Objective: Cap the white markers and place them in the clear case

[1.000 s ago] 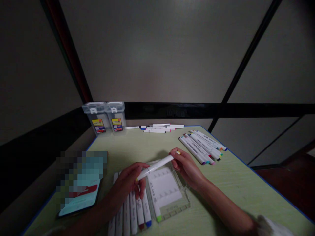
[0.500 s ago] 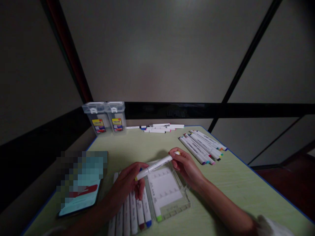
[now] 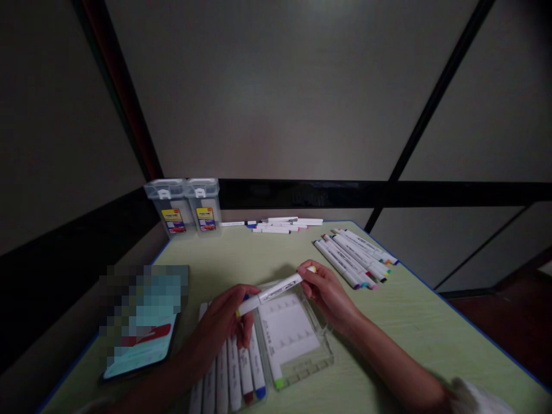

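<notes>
Pale green and faintly grained, the table (image 3: 414,339) is edged in blue and set against panelled walls. Above its near part, a white marker (image 3: 276,291) slants between two hands, its lower end at the left hand (image 3: 228,319), its higher end at the right hand (image 3: 323,290). Thumb and fingers of the left close lightly round the lower end, the remaining fingers loosely curled below; the right pinches the other end between thumb and fingertips. Yellow shows at both ends of the smooth barrel, with black print along it.

Beneath lies a clear, hard plastic case (image 3: 308,368), holding a row of markers (image 3: 234,374) side by side, a green-ended marker (image 3: 272,359) and a white card (image 3: 290,330). To the left rests a flat, glossy screen (image 3: 146,339), partly pixelated.

Farther off, to the right, more markers (image 3: 353,259) lie fanned together. At the back, two lidded, translucent bins (image 3: 200,215) stand beside a loose pile of markers (image 3: 280,225). Behind runs a shiny black band (image 3: 267,194), below a dull grey wall (image 3: 276,103).
</notes>
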Demonstrator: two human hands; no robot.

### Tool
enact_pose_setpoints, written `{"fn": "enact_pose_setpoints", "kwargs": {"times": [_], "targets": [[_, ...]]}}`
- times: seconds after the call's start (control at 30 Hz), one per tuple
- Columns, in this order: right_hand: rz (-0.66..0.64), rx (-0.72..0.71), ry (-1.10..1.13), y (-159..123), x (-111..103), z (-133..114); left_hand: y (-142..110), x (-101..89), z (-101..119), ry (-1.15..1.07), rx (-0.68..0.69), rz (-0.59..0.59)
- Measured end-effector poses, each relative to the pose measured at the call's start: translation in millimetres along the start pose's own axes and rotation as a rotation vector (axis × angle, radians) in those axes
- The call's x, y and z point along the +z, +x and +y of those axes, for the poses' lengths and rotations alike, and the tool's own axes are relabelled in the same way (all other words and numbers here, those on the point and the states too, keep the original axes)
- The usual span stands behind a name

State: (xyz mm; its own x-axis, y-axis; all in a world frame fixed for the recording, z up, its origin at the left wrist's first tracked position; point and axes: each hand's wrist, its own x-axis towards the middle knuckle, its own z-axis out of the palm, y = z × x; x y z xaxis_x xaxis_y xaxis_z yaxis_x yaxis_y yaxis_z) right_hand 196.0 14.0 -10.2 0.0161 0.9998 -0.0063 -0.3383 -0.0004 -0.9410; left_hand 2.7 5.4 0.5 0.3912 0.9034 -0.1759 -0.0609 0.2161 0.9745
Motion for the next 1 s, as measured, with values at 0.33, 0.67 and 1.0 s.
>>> {"fn": "enact_pose_setpoints", "kwargs": {"times": [0.33,0.67,1.0], "targets": [[-0.002,-0.032,-0.026,0.2,1.2,2.3,-1.5,1.3,1.4,-0.003,-0.011,0.017],[0.017,-0.032,-0.026,0.9,0.8,3.5,-2.1,0.7,-0.8,0.010,0.003,0.029],[0.053,-0.046,-0.035,0.1,1.1,3.1,0.8,-4.0,-6.8,0.057,0.051,0.026]]}}
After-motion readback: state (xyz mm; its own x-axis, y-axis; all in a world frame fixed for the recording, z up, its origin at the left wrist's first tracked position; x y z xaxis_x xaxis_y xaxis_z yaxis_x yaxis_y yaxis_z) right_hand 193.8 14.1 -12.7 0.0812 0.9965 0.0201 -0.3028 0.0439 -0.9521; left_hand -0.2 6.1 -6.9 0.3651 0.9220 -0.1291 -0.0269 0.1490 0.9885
